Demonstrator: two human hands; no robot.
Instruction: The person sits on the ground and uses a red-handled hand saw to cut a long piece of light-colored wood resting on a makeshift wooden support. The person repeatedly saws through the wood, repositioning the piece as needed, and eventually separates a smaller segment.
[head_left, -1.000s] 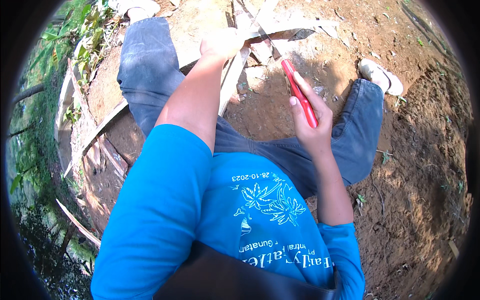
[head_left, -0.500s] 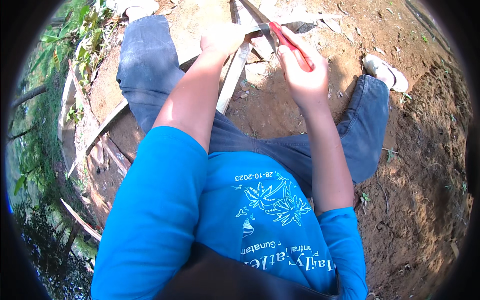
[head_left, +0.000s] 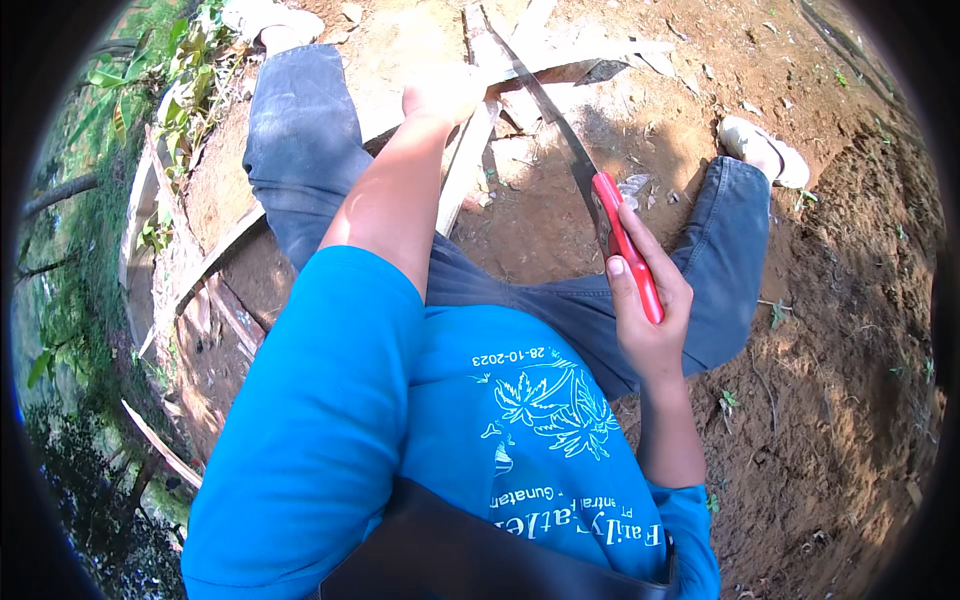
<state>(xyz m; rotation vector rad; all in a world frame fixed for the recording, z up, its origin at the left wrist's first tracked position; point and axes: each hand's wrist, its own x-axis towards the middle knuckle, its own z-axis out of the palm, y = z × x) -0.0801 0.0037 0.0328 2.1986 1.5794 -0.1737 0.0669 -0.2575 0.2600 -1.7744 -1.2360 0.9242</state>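
My right hand (head_left: 650, 305) is wrapped round the red handle of a hand saw (head_left: 575, 150). Its long, dark, slightly curved blade points away from me and crosses a long pale wooden slat (head_left: 570, 62). Bright sun washes out my left hand (head_left: 440, 95), which is closed round that slat just left of the blade. The slat runs slantwise across, from the near left past my left leg to the far right. Below it, another pale board (head_left: 465, 165) lies on the ground, pointing away from me.
My legs in dark trousers (head_left: 305, 150) are spread to either side, with a light shoe (head_left: 765, 150) at the right. Strips of wood or bark (head_left: 235, 315) lie at the left beside green plants (head_left: 185, 130). Bare brown soil (head_left: 840, 400) covers the right side.
My right hand has drawn the saw back toward me and slightly right, so more of the blade shows. My left hand stays on the slat at nearly the same spot.
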